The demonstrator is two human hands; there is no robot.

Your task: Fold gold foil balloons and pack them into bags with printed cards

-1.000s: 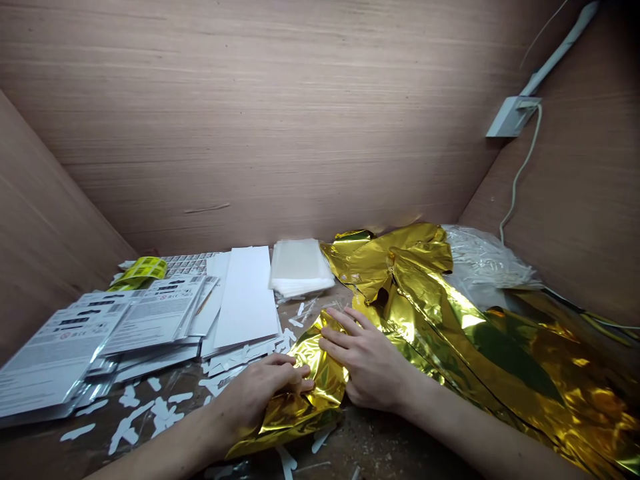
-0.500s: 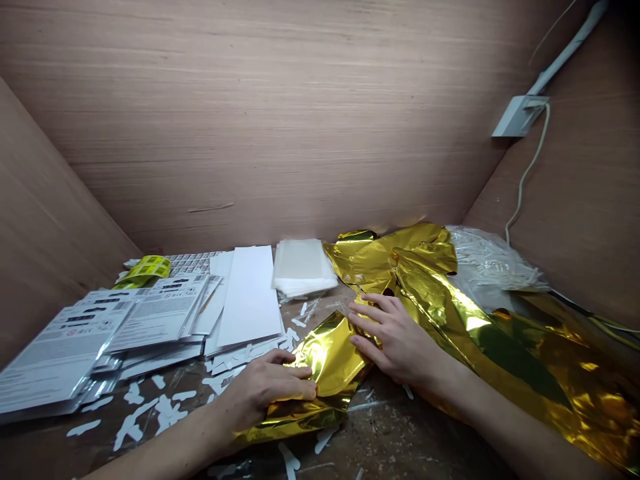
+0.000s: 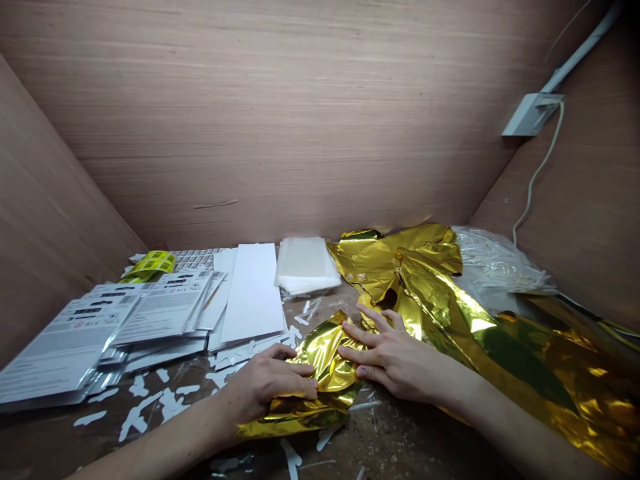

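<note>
A folded gold foil piece, looking like a deflated foil balloon, lies on the dark table in front of me. My left hand rests on its left part, fingers stretched over the foil and pressing it down. On its right edge lies my right hand, fingers spread and flat against the crinkled surface. A larger heap of gold foil spreads behind and to the right, partly beneath my right forearm.
Packaged cards pile up at left, beside white card sheets and a stack of translucent bags. White scraps litter the table. A yellow sticker roll, a plastic bag of white sticks and a wall socket are around.
My right hand has slid slightly left and down across the foil, which is now more crinkled and bunched toward my left hand. The left hand stays in place. The view shifted slightly.
</note>
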